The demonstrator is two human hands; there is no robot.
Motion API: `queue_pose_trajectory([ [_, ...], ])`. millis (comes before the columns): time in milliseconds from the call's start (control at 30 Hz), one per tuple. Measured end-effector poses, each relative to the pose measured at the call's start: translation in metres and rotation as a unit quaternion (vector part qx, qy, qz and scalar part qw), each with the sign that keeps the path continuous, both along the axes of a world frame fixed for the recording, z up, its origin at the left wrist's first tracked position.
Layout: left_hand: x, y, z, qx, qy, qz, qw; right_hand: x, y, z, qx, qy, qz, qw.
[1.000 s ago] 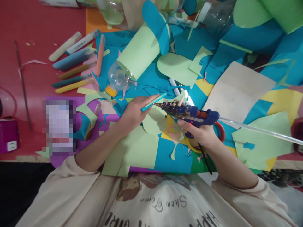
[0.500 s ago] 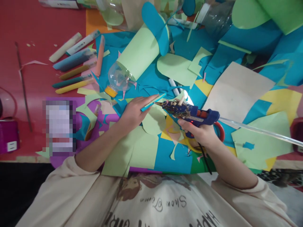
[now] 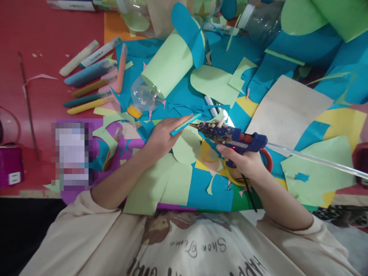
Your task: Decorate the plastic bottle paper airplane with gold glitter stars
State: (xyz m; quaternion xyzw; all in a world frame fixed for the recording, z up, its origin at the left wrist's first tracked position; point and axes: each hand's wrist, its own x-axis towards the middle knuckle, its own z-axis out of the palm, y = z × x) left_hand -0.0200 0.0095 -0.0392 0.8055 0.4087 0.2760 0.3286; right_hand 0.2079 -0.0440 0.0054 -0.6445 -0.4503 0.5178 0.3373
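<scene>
My right hand [image 3: 243, 159] is wrapped round the grip of a dark blue hot glue gun [image 3: 227, 135], its small red light lit and a long clear glue stick [image 3: 313, 158] sticking out of the back. Bits of debris cling to the gun's front end. In my left hand [image 3: 163, 134] is a small folded strip of blue paper [image 3: 185, 124], pinched between the fingers. The gun's metal nozzle points left, at or very near the strip; whether it touches I cannot tell. Pale green paper [image 3: 186, 147] lies beneath both.
A clear bottle [image 3: 143, 94] wrapped in green paper, with a yellow cap, lies beyond my left hand. Several markers [image 3: 89, 73] are at the left, above a blurred phone [image 3: 73, 155]. Red-handled scissors [image 3: 267, 160] lie under my right wrist. Coloured paper scraps cover the table.
The glue gun has shifted very slightly to the right along the blue paper strip. Both hands keep their hold, and the rest looks the same.
</scene>
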Motion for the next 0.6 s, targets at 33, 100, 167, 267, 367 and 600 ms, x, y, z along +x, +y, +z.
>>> queue_pose_trajectory([
  [33, 0.0, 0.0, 0.0, -0.002, 0.002, 0.001, 1.0, 0.0, 0.0, 0.0, -0.003, 0.0, -0.001, 1.0],
  [100, 0.0, 0.0, 0.0, -0.002, 0.001, 0.001, 1.0, 0.0, -0.001, 0.0, -0.006, -0.005, -0.006, 1.0],
  [167, 0.0, 0.001, 0.0, -0.002, -0.002, -0.001, 1.0, 0.001, -0.001, -0.001, -0.004, -0.01, -0.006, 1.0],
  [267, 0.001, 0.001, 0.0, 0.001, -0.001, -0.001, 1.0, 0.005, -0.003, -0.006, 0.0, -0.021, -0.004, 1.0],
  [367, 0.001, 0.0, 0.0, 0.011, -0.005, -0.001, 1.0, 0.008, -0.004, -0.009, 0.003, -0.04, -0.017, 0.999],
  [600, 0.0, 0.001, 0.0, 0.021, -0.019, -0.002, 1.0, 0.0, 0.002, 0.004, -0.006, -0.002, 0.007, 1.0],
])
